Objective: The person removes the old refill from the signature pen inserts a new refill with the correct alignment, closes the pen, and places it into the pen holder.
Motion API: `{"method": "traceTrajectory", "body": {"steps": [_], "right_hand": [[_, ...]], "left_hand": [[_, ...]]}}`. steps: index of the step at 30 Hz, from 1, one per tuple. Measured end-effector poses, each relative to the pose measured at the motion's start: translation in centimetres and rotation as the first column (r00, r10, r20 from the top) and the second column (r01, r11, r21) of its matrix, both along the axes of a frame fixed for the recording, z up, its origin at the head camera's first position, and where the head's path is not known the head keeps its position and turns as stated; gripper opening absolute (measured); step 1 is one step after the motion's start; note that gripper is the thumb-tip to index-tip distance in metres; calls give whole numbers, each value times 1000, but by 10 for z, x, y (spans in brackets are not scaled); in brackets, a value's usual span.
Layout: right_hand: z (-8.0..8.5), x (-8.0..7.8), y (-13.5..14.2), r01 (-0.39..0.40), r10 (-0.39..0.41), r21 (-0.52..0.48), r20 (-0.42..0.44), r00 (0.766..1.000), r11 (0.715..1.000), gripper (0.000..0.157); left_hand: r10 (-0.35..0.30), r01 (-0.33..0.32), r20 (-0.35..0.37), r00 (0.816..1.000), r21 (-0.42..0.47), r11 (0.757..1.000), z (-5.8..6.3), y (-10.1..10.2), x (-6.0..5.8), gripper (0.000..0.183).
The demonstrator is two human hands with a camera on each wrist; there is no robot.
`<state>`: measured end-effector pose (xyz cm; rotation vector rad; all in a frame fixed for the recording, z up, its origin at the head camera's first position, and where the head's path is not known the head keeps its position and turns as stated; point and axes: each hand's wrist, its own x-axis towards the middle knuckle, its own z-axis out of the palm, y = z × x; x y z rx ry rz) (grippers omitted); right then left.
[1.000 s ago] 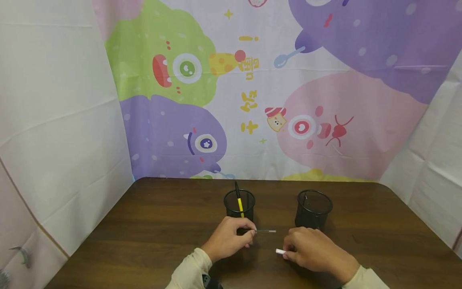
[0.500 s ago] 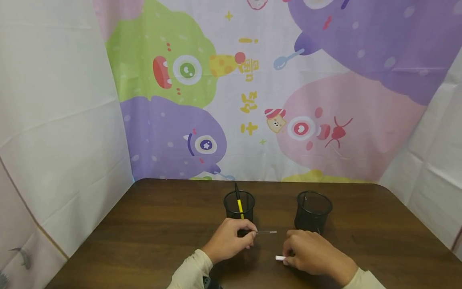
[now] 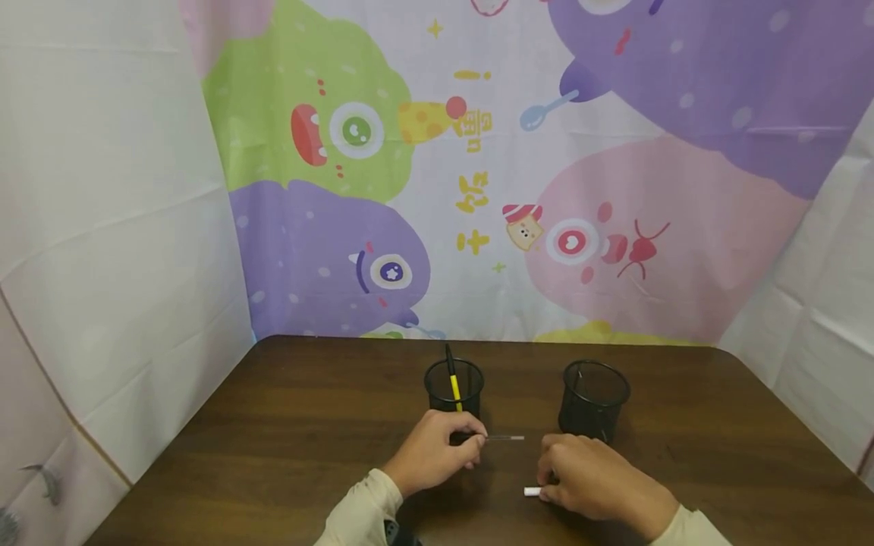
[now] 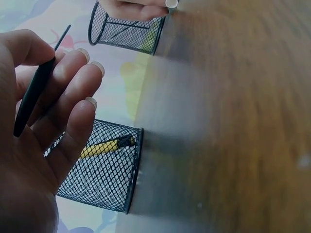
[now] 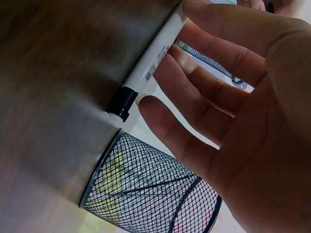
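My left hand (image 3: 437,447) pinches a slim black tool (image 4: 33,97) with a thin shaft between thumb and forefinger; the shaft points right, and its exact kind is unclear. In the left wrist view, the other fingers are loosely bent, away from the tool. A white marker (image 5: 158,53) with a black cap (image 5: 122,103) is held by my right hand (image 3: 587,474), low against the tabletop. Its white end (image 3: 532,491) sticks out left of the fingers in the head view. Behind my left hand, a black mesh pen cup (image 3: 437,394) holds a yellow and black pen (image 3: 454,387).
A second black mesh cup (image 3: 590,413) stands behind my right hand; whether something thin is inside, I cannot tell. Both cups are on a dark brown wooden table (image 3: 307,440). A cartoon-printed cloth (image 3: 478,296) hangs at the back edge, with pale cloth on both sides.
My right hand has come slightly lower and nearer with the marker, whose white end now lies level instead of slanting. My left hand stays almost still with the black tool.
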<state>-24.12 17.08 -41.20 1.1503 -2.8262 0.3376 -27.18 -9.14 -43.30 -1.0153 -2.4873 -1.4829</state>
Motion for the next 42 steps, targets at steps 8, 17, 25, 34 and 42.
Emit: {"method": "traceTrajectory", "body": {"steps": [8,17,25,34,42], "right_hand": [[1,-2,-1,-15,17,-34,37,999,999,8],[3,-3,-4,21,-23,-132,-12,1000,991,8],[5,-2,-8,57,-74,-141,-115,991,988,17],[4,-1,-10,24,-61,-234,-151,987,972,23],[3,-1,-12,-11,-51,-265,-226,973,964,22]], "left_hand": [[2,-2,13,1000,-23,1000,0,1,1,12],[-16,16,30,999,-27,999,1,3,2,12],[-15,16,26,1000,-31,999,1,3,3,12],[-36,37,20,999,-33,999,0,4,4,13],[-36,37,19,999,-46,998,1,6,4,13]]}}
